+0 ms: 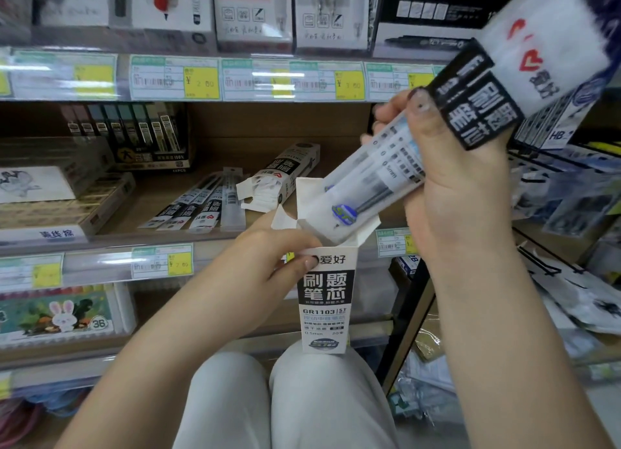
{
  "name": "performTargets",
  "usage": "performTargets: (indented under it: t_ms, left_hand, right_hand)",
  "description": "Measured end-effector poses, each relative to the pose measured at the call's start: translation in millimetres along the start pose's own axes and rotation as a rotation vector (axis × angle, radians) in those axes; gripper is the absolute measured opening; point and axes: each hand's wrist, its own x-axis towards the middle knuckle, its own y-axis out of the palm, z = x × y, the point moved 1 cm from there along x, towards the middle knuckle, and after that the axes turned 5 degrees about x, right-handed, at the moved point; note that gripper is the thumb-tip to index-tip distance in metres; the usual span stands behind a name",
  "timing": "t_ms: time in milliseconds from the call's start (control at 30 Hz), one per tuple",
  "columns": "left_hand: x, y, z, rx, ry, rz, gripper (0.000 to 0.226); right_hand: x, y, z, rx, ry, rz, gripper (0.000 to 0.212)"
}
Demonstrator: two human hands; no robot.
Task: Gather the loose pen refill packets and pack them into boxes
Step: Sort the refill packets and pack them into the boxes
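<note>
**Feeding a bunch of packets into the box on my lap**

On the shelf to the left lie more loose packets [198, 206], fanned side by side; I count about four, though the overlap makes me unsure. Just right of them a second box [282, 176] lies on its side with its end flaps open

My left hand [268, 257] grips the upright box [324, 294] near its top, thumb on the printed front and fingers curled behind, while the bottom rests on my knees. It is thin card, so I judge it will buckle if I squeeze hard; holding it high by the mouth keeps the opening square and the flaps out of the way

My right hand [450, 176] is clamped round a bunch of packets [420, 146] at their middle, their lower ends already inside the mouth and the upper ends sticking out past my fingers. How many are in the bunch I cannot tell; at least two black-labelled faces show. They look light, long and slick in their frosted plastic, stiff along the refills yet apt to slide apart, so a firm mid-length hold seems right

So: two boxes, one held bunch, one loose fan
</note>
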Motion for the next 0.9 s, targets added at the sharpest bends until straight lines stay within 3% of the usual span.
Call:
performTargets:
  t_ms: [233, 500, 900]
  left_hand:
    - [2, 2, 0, 0.003, -0.001, 0.026, 0.025]
    - [-1, 1, -8, 0.031, 0.014, -0.022, 0.016]
    - [0, 2, -11, 0.053, -0.022, -0.06, 0.016]
  right_hand:
    - [8, 4, 3, -0.189, 0.128, 0.31, 0.017]
    - [19, 4, 18, -0.223, 0.258, 0.358, 0.008]
    - [15, 10, -8, -0.68, 0.437, 0.45, 0.005]
